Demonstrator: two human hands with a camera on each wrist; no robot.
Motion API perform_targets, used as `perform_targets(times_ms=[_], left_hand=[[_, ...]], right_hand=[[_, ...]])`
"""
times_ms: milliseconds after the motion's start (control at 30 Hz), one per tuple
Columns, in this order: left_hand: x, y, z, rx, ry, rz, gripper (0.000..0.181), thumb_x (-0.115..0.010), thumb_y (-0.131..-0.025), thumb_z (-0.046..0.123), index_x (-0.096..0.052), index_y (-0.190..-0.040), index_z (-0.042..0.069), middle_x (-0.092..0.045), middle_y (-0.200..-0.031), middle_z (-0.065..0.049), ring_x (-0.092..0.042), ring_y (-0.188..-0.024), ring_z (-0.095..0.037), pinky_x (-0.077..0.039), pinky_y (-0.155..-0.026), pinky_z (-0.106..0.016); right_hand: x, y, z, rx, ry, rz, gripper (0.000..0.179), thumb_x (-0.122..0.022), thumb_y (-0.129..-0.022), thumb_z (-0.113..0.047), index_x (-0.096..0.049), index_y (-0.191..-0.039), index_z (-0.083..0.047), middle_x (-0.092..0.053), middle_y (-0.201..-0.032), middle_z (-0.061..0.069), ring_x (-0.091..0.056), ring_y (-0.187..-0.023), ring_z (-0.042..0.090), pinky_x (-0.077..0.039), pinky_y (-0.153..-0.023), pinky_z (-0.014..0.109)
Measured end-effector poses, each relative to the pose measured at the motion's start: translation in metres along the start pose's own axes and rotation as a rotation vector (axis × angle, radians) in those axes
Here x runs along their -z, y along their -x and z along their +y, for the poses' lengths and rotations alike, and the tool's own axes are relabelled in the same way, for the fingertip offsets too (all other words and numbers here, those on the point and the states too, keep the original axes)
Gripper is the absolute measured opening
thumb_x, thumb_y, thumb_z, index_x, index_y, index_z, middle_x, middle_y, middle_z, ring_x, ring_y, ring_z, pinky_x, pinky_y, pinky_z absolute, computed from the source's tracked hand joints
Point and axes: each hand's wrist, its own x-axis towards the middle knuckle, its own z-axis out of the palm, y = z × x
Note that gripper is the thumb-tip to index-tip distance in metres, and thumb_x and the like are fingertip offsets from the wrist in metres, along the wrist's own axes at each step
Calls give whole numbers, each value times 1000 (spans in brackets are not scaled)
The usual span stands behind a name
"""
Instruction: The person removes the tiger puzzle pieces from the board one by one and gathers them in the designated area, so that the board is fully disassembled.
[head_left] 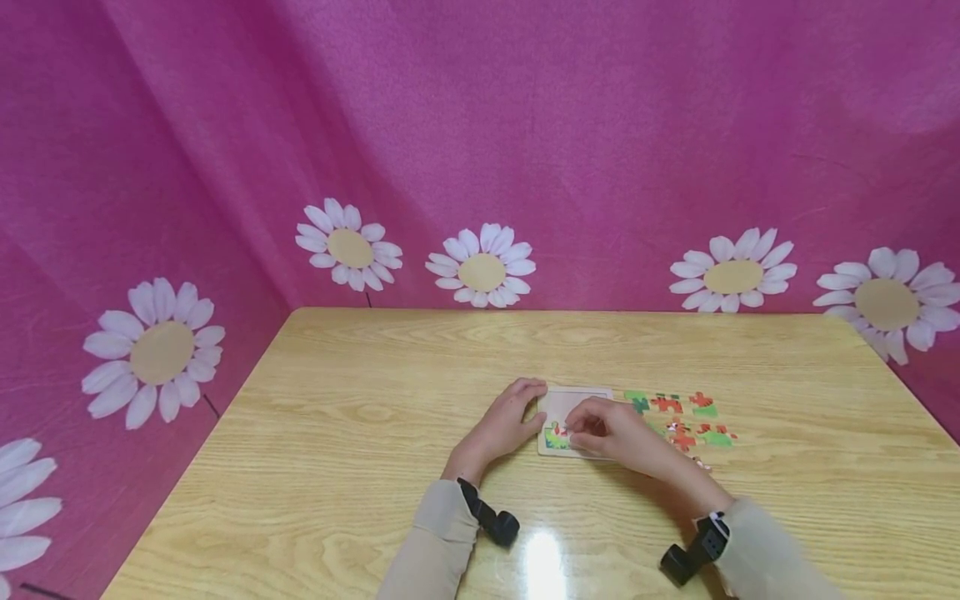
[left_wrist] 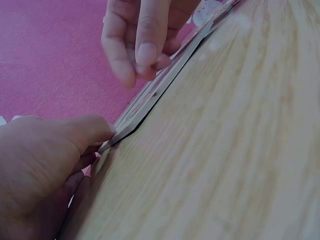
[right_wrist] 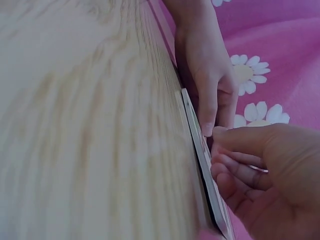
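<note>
A shallow jigsaw tray [head_left: 557, 405] with a pale frame lies on the table; green and red pieces [head_left: 556, 437] fill its lower left corner. My left hand [head_left: 507, 423] holds the tray's left side, thumb at the near edge and fingers at the far corner. In the left wrist view the thumb of that hand [left_wrist: 45, 160] presses against the tray's rim [left_wrist: 145, 107]. Over the tray, my right hand [head_left: 618, 429] has curled fingers and pinches a small puzzle piece [head_left: 562, 432], mostly hidden by the fingertips. The right wrist view shows its thumb and forefinger close together.
Loose jigsaw pieces [head_left: 678, 437], red, green and orange, lie in rough rows right of the tray. The wooden table [head_left: 337, 433] reaches back to a pink curtain [head_left: 600, 150] with daisies. Each wrist wears a black camera [head_left: 501, 527].
</note>
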Motion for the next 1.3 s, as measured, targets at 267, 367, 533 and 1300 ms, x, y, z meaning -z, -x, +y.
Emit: perform_targets(times_ms=[267,367,533,1300], left_hand=[[1,0,0,-6,-2,-1,45,-65,-109,7,-57,-151,-8,-53,-158,-19,-47,-151,-34,-34,-128,-41],[1,0,0,1,-4,-4,45,-65,-110,7,-57,-152,-7,-52,-158,-19,-46,-151,-34,-34,-128,-40],[0,0,0,5,2,-6,45,-65,-110,7,-57,-152,-7,-52,-159,-19,-46,-151,-33,-33,-128,-41],[2,1,1,-17,14,-4,45,-67,-108,4,-57,-150,-10,-52,-157,-22,-46,-150,-37,-35,-128,-44]], right_hand=[[-8,-8,0,11,-7,-26,19,-84,-93,1,-72,-108,4,-61,-91,-2,-53,-79,7,-49,-67,24],[-9,-9,-1,21,11,-26,21,-85,-92,2,-71,-108,5,-60,-90,-2,-53,-78,6,-49,-66,23],[-9,-10,-3,1,23,-27,23,-85,-92,2,-72,-110,7,-58,-89,-2,-51,-78,6,-47,-66,24],[-11,-11,1,-32,-106,-52,25,-81,-92,6,-64,-110,6,-58,-95,2,-50,-82,10,-46,-69,23]])
